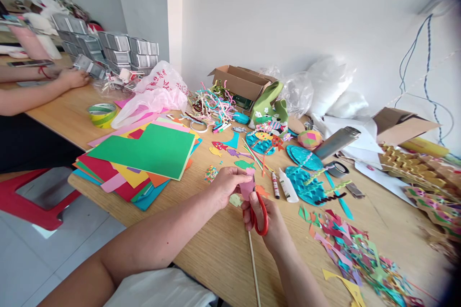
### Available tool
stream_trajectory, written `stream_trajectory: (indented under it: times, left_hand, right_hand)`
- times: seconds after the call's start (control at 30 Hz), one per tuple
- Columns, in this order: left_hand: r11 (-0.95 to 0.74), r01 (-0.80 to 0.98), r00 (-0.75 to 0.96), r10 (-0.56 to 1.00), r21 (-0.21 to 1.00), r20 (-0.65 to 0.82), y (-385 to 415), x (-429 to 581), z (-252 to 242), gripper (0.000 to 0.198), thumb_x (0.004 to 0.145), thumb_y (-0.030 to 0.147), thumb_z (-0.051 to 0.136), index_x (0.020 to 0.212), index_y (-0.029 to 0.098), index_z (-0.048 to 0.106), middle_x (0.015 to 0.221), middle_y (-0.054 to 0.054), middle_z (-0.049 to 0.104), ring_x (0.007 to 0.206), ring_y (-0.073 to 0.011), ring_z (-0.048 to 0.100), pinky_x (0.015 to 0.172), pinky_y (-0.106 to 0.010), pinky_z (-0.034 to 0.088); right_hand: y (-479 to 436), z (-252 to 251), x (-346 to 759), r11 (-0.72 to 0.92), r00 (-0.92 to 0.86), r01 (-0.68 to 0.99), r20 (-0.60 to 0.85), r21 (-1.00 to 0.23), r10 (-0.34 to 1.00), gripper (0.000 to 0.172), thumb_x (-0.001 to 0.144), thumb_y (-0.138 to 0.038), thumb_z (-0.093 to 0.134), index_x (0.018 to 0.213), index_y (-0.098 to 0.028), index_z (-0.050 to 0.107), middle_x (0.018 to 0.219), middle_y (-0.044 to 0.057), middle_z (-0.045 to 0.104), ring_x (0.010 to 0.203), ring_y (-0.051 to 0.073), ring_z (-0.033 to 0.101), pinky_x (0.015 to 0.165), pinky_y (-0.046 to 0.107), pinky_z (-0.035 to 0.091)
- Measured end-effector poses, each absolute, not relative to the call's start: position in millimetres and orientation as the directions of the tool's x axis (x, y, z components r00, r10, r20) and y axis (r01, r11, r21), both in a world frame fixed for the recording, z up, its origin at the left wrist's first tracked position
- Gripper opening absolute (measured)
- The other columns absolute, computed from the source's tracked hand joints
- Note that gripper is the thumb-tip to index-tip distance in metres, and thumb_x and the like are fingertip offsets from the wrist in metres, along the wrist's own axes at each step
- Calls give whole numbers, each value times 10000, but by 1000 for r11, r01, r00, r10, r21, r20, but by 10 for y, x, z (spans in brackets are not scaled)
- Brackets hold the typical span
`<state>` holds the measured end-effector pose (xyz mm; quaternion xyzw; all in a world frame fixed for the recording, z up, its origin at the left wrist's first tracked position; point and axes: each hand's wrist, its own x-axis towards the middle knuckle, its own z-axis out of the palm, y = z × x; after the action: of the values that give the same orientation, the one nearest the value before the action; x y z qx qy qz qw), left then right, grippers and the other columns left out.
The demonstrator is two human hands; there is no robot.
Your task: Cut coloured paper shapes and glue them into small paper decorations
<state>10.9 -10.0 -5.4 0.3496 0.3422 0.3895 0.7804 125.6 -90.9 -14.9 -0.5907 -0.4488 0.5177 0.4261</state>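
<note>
Between the fingers of my left hand (226, 186) is a small piece of pink paper (246, 190), pinched at its upper edge. My right hand (268, 223) is closed round the red handles of a pair of scissors (265, 220); the blades are mostly hidden behind the paper and fingers. Below the right hand a thin wooden stick (253, 268) runs toward the table's front edge. Past the hands lie cut paper fish, among them a green fish (245, 164) and a purple one (237, 153). A marker (275, 185) and a white glue bottle (288, 187) lie just beyond the right hand.
Stacked coloured paper (144, 151) lies left, near yellow-green tape (103, 115). Paper scraps (360, 254) cover the right front. Blue discs (304, 184), a metal flask (338, 141) and a cardboard box (241, 79) stand farther back. Another person's hand (74, 78) works at far left.
</note>
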Motion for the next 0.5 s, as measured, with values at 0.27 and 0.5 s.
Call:
stream_trajectory:
  times: [0.27,0.5]
  left_hand:
    - [441,-368,461,851,818,-251,-92,109,-58,240,544,295,760,650,131,621,617,-29,622,528,-119,549,544,-258,432]
    - [438,-369,461,852,820,-248,-90,105,-55,241,549,294,768,650,125,628,631,-37,631,539,-119,554,550,-256,436]
  right_hand:
    - [-925,-106,1239,-254,67,91,-249,-963,966,573,752,-753,532,676,-186,561,461,-5,570,363,115,493,381,233,316]
    - [-921,-123,1247,-242,60,82,-238,-967,969,568,760,-740,544,675,-178,567,446,-12,557,348,97,480,376,217,319]
